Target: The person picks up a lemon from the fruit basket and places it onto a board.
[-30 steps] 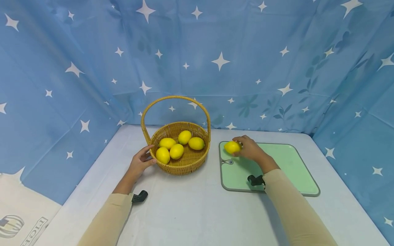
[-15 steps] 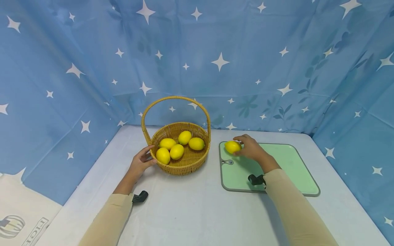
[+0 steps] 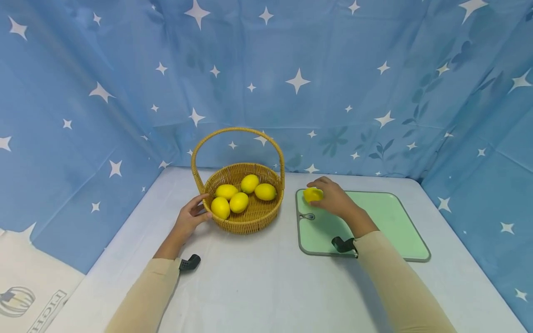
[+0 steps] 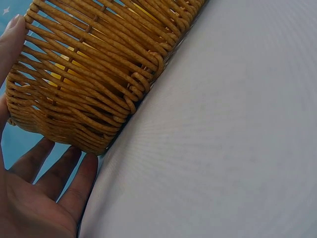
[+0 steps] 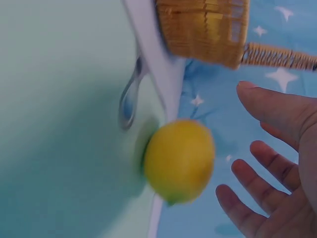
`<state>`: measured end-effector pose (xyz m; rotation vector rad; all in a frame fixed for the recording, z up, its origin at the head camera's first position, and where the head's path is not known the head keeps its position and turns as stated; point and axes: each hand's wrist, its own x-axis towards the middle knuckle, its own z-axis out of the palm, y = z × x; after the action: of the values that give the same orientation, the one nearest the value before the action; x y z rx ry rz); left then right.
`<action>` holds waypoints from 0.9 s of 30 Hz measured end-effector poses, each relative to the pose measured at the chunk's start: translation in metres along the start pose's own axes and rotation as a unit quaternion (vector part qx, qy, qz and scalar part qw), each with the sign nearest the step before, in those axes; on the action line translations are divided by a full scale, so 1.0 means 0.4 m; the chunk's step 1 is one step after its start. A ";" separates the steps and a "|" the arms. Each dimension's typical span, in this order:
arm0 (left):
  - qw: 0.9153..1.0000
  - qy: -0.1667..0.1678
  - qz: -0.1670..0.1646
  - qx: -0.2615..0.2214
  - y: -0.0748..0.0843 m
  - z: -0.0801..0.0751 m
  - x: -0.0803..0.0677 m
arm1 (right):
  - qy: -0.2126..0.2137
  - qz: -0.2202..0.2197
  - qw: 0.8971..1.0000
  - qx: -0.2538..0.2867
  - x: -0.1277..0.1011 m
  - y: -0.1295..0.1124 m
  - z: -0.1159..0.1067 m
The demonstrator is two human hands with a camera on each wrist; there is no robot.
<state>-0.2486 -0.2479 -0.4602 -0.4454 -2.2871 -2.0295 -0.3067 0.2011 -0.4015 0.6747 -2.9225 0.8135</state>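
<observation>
My left hand (image 3: 188, 223) rests against the left side of the wicker basket (image 3: 245, 226), its thumb near the rim and its straight, spread fingers touching the wall in the left wrist view. Several yellow lemons (image 3: 238, 202) lie inside the basket. To the right, a single lemon (image 3: 312, 195) lies on the green cutting board (image 3: 383, 222), near the far left corner. My right hand (image 3: 335, 200) is over this lemon and partly covers it in the head view. In the right wrist view, its spread fingers (image 5: 265, 186) stand apart from the lemon (image 5: 179, 161).
The basket's tall arched handle (image 3: 237, 129) rises above the lemons. Near the board's left edge is a small oval inset (image 3: 307, 216). A white cloth covers the table (image 3: 250, 286), and a blue star-patterned curtain (image 3: 266, 83) hangs behind and at the sides.
My right hand has shifted slightly left over the lemon on the board and now hides more of it. The left hand and the basket keep their places; the head view has tilted slightly.
</observation>
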 end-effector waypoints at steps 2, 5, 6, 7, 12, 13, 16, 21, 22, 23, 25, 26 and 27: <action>1.000 0.000 0.001 0.001 -0.001 -0.003 0.001 | -0.001 -0.016 1.000 0.005 0.005 -0.021 0.003; 1.000 -0.001 0.001 0.001 -0.001 -0.005 -0.001 | -0.005 -0.040 0.999 0.015 0.013 -0.051 0.012; 1.000 -0.001 0.000 -0.001 -0.001 -0.004 -0.002 | -0.007 -0.045 0.999 0.016 0.016 -0.061 0.015; 1.000 -0.001 -0.001 -0.003 0.000 -0.004 -0.003 | -0.009 -0.048 0.999 0.017 0.018 -0.073 0.018; 1.000 -0.001 -0.002 -0.008 0.003 0.000 -0.004 | -0.025 -0.060 0.998 0.007 0.034 -0.127 0.036; 1.000 -0.001 -0.001 -0.008 0.003 0.001 -0.003 | -0.027 -0.063 0.998 0.003 0.038 -0.137 0.039; 1.000 -0.002 0.003 -0.011 0.004 0.002 -0.003 | -0.029 -0.081 0.996 -0.004 0.049 -0.163 0.048; 1.000 -0.001 0.009 -0.016 0.004 0.002 -0.001 | -0.036 -0.099 0.994 -0.009 0.068 -0.200 0.064; 1.000 -0.001 0.010 -0.016 0.004 0.002 -0.001 | -0.039 -0.099 0.994 -0.012 0.072 -0.206 0.067; 1.000 -0.001 0.010 -0.015 0.004 0.002 -0.001 | -0.043 -0.100 0.994 -0.013 0.076 -0.212 0.071; 1.000 0.000 0.011 -0.011 0.003 0.003 -0.001 | -0.052 -0.102 0.993 -0.014 0.085 -0.221 0.081; 1.000 0.001 0.011 -0.007 0.003 0.003 -0.002 | -0.055 -0.103 0.993 -0.015 0.091 -0.224 0.087; 1.000 0.002 0.010 -0.005 0.003 0.004 -0.003 | -0.058 -0.102 0.993 -0.015 0.096 -0.227 0.093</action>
<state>-0.2470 -0.2465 -0.4596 -0.4619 -2.2623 -2.0311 -0.3005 0.0973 -0.3838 1.0322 -2.8936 0.7292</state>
